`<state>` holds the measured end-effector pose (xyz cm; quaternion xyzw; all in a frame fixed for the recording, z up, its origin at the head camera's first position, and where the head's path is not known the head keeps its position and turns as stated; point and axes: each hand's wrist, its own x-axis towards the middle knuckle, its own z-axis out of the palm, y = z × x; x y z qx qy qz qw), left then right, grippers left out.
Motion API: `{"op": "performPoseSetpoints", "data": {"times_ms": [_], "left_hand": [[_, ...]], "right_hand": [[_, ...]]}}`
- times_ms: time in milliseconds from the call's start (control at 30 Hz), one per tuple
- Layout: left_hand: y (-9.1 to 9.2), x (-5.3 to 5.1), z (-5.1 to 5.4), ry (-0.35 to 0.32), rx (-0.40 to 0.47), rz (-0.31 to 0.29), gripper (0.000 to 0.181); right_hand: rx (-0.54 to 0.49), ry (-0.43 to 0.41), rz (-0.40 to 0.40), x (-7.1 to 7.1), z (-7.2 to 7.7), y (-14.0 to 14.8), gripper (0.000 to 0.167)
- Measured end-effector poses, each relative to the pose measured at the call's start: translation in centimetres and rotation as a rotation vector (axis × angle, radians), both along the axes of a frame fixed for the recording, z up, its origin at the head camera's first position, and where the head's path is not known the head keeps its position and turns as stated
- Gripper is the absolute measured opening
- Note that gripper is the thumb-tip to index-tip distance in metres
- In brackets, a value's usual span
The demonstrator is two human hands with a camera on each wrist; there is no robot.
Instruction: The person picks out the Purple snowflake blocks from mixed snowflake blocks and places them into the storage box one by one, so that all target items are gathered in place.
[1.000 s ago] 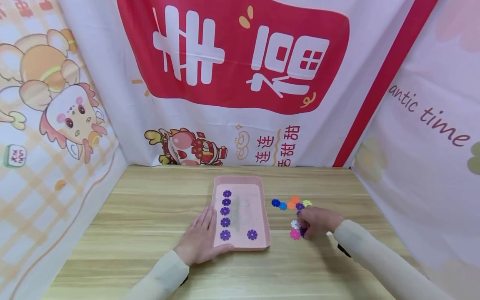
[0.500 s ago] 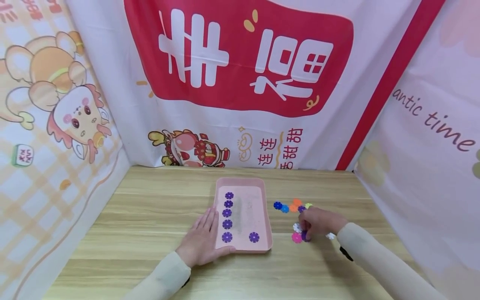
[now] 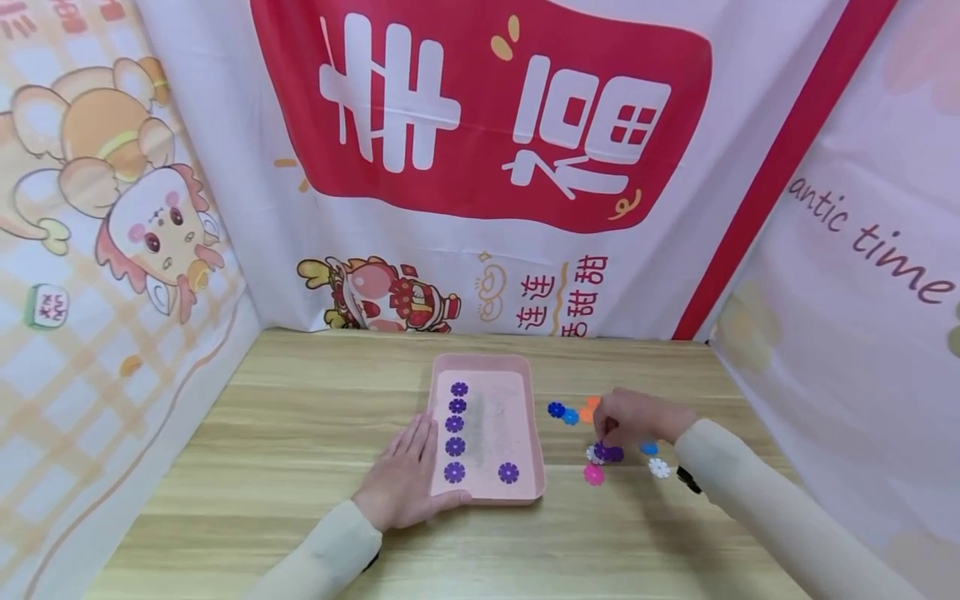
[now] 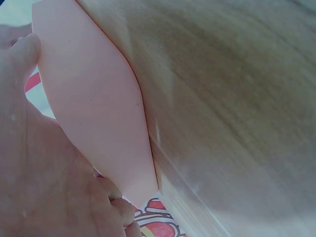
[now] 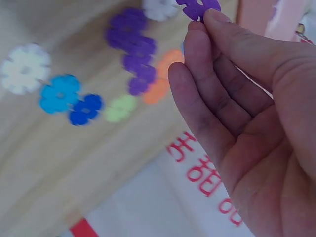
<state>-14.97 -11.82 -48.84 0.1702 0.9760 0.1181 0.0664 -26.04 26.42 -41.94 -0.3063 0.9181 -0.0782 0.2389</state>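
Observation:
My right hand (image 3: 643,417) pinches a purple snowflake disc (image 5: 197,7) between thumb and finger, above the loose discs to the right of the pink tray (image 3: 536,437). In the right wrist view, several purple discs (image 5: 138,47) lie overlapping on the table below the hand. My left hand (image 3: 403,477) rests along the tray's left side and near corner, fingers straight; its wrist view shows the hand against the pink tray wall (image 4: 94,94). Inside the tray, purple discs (image 3: 454,423) form a column at the left, and one purple disc (image 3: 508,472) lies at the near right.
Around the right hand lie a dark blue disc (image 3: 556,410), a light blue disc (image 3: 572,416), orange discs (image 3: 587,414), a pink disc (image 3: 594,474) and a white disc (image 3: 659,468). A yellow-green disc (image 5: 120,108) shows in the right wrist view. Printed cloth (image 3: 480,275) hangs behind the table.
My right hand has lifted from the table with a purple disc, moving slightly away from me. Purple, blue and white discs beneath and beside it now show more. The left hand stays at the tray.

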Motion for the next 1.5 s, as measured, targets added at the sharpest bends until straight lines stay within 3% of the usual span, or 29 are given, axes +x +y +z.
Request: {"op": "performPoseSetpoints", "data": {"times_ms": [233, 533, 833, 1233, 1500], "left_hand": [[0.0, 0.0, 0.3, 0.009, -0.005, 0.0, 0.12], [0.1, -0.1, 0.0, 0.003, 0.001, 0.006, 0.12], [0.1, -0.1, -0.6, 0.022, -0.02, 0.0, 0.12], [0.2, -0.3, -0.4, 0.025, -0.02, 0.005, 0.12], [0.1, -0.3, -0.6, 0.021, -0.028, 0.003, 0.12]], "right_hand": [[-0.007, 0.037, 0.068, -1.1, 2.3, -2.9, 0.012], [-0.046, 0.041, 0.165, -1.1, 3.1, -8.7, 0.012], [-0.07, 0.093, 0.28, -1.8, 0.9, -12.7, 0.015], [-0.007, 0.04, 0.122, -2.1, -2.1, -14.7, 0.012], [0.006, 0.061, 0.119, -2.3, -3.3, -15.0, 0.011]]}}
